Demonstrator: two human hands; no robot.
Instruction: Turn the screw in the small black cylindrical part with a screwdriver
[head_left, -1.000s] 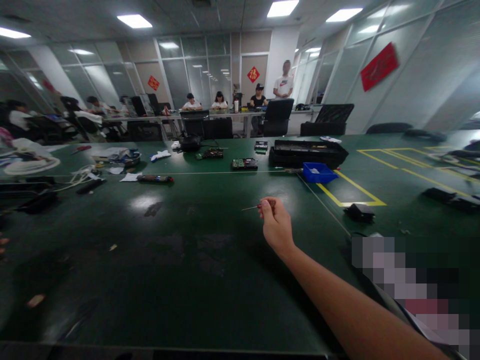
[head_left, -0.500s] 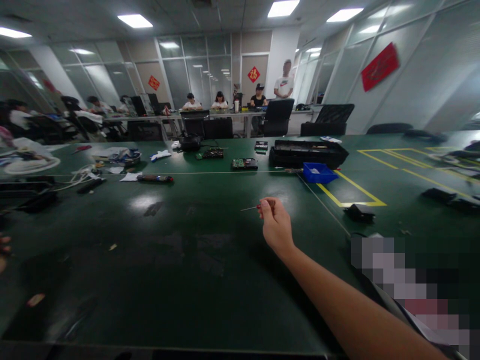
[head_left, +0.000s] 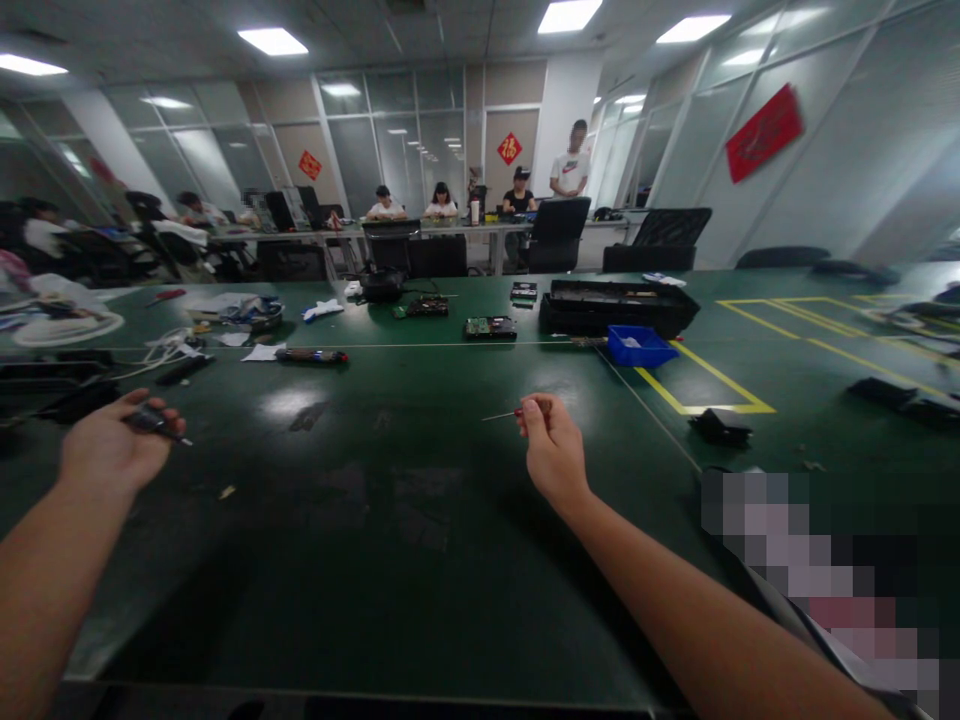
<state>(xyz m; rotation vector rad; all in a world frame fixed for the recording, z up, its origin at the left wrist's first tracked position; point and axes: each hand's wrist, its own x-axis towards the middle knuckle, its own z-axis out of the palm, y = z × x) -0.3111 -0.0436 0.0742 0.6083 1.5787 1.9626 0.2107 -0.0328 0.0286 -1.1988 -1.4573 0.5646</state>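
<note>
My left hand [head_left: 124,440], at the left over the green table [head_left: 337,600], is closed on a dark-handled tool [head_left: 152,422] whose thin metal tip points right. Near the middle, my right hand [head_left: 551,445] grips a screwdriver [head_left: 500,416] with a red handle, its thin shaft pointing left. Beyond my hands lie a green circuit board with a metal part [head_left: 490,327], another board [head_left: 427,306] and a small dark module [head_left: 523,291]. A dark cylindrical tool with a red end [head_left: 311,356] rests at the left centre.
A blue tray [head_left: 637,346] sits before a long black housing [head_left: 615,308]. A black block [head_left: 721,426] lies at right, cables [head_left: 161,350] and black parts at left. Several people are at the far table; one person [head_left: 571,170] stands. A pixelated area covers the lower right.
My left hand has come in from the left edge, now showing the dark-handled tool in it. My right hand has hardly moved and still grips the screwdriver.
</note>
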